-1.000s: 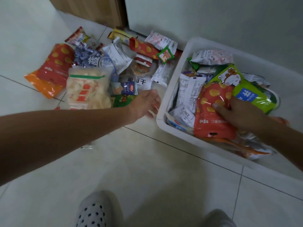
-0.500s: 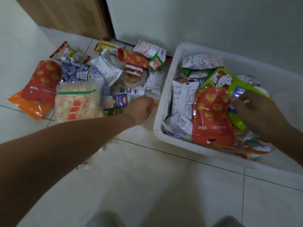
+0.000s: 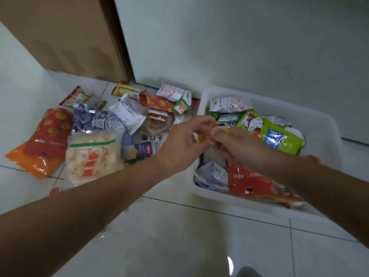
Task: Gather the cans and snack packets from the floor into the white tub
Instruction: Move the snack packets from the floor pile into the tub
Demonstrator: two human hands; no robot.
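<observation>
**Small orange packet pinched between both hands at tub rim**

Small orange packet point(image 3: 204, 136) is hanging between both sets of fingertips; blurred, label unreadable. Left hand point(image 3: 179, 145) and right hand point(image 3: 238, 148) are both pinching it, fingers curled. White tub point(image 3: 325, 134) is sitting under and beyond the right fingers, with a green bag point(image 3: 279, 137) lying inside just past them. Floor packets are lying left of the left fingers, with a clear bag point(image 3: 93, 156) nearest.

Pale pkt point(image 3: 152, 137) in the floor pile reads 葡萄干 in dark chars. Blue pkt point(image 3: 99, 122) left of it shows 蓝莓, big white chars. Green bag point(image 3: 279, 136) label etc.: too blurred.
</observation>
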